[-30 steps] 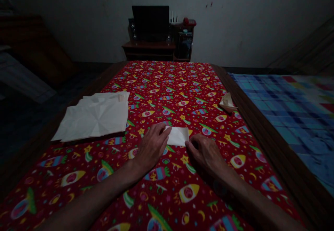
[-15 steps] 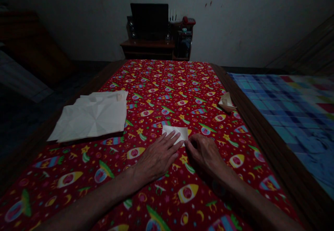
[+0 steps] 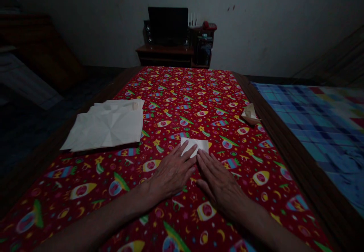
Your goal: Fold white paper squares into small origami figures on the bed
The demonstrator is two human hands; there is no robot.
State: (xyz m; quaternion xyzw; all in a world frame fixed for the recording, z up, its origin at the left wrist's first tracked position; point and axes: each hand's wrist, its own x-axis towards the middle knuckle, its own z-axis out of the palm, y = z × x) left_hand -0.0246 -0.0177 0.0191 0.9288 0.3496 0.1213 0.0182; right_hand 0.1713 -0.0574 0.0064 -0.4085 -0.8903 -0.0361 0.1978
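A small folded white paper [image 3: 196, 144] lies on a red cloth with a rocket pattern [image 3: 176, 104]. My left hand [image 3: 170, 172] rests flat on the cloth with its fingers stretched out, the fingertips on the paper's near left edge. My right hand [image 3: 217, 180] lies flat beside it, fingers extended, with the fingertips at the paper's near right edge. Neither hand grips anything.
A stack of creased white sheets [image 3: 106, 128] lies to the left on the cloth. A small folded paper shape [image 3: 250, 114] sits near the right edge. A blue checked mat [image 3: 318, 126] lies to the right. A dark cabinet with a screen [image 3: 173, 35] stands at the far wall.
My left hand slid back from on top of the paper to its near edge. My right hand opened flat and moved left, beside my left hand.
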